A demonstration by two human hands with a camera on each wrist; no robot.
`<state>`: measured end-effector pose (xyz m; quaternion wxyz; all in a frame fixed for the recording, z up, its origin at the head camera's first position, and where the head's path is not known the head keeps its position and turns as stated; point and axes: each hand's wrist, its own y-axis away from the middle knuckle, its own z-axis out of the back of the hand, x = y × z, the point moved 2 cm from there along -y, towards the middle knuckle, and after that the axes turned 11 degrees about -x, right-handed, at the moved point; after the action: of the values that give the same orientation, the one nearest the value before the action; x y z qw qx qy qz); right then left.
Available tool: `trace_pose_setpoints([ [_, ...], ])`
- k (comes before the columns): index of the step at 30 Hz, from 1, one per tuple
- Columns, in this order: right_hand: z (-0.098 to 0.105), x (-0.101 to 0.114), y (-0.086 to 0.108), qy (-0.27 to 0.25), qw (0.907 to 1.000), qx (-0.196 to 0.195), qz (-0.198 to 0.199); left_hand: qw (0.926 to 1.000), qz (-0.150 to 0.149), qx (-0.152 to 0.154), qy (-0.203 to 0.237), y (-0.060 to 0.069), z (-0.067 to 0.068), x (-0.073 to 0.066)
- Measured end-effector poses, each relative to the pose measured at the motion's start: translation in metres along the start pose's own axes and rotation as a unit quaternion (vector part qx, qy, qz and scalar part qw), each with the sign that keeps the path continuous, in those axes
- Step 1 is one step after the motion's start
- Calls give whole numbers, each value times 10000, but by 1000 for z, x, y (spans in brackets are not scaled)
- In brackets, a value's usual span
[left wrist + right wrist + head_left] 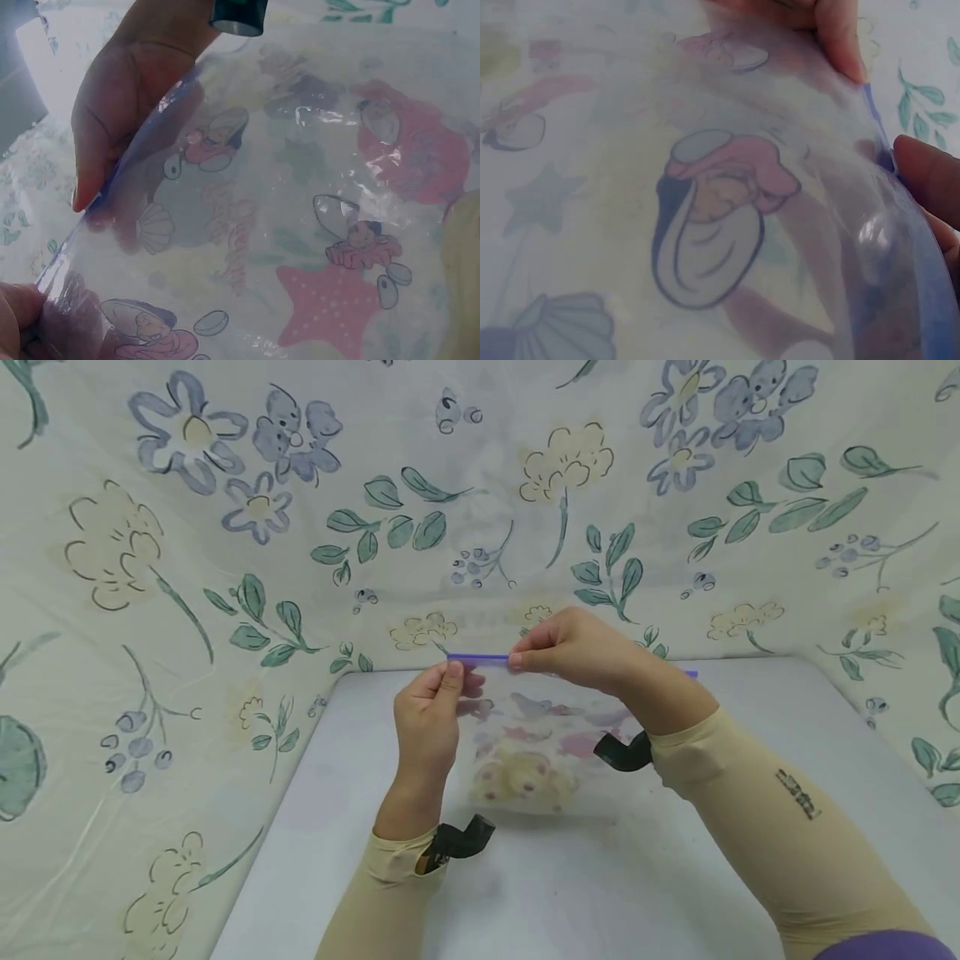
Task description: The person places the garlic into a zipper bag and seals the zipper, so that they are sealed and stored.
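A clear zip bag (487,760) printed with pink, lilac and blue sea figures hangs upright above the table, its blue-purple zip strip (480,659) along the top. My left hand (429,718) pinches the strip's left end between thumb and fingers. Just to its right, my right hand (573,652) pinches the same strip with thumb and forefinger. Low in the bag shows a pale yellow shape (528,777); whether it is print or contents is unclear. The left wrist view shows a red starfish print (330,307). In the right wrist view, the right thumb (922,172) presses the strip.
Beneath the bag lies a white table (555,893). A floral cloth (420,435) hangs behind it and along both sides. Black wrist mounts (465,837) sit at both sleeves, the right one (622,752) in front of the bag's right part.
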<state>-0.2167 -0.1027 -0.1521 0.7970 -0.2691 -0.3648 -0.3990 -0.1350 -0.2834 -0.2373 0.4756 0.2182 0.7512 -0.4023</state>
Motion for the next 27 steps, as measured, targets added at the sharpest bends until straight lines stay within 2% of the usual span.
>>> trace_pose_setpoints([
  [6,6,-5,2,13,10000,-9,-81,9998,11,-55,165,-1,0,0],
  [13,17,-10,5,209,9997,6,-91,9999,41,-140,92,-4,2,1],
  [27,30,-24,8,-390,9991,183,-22,9999,47,-62,143,-5,2,1],
])
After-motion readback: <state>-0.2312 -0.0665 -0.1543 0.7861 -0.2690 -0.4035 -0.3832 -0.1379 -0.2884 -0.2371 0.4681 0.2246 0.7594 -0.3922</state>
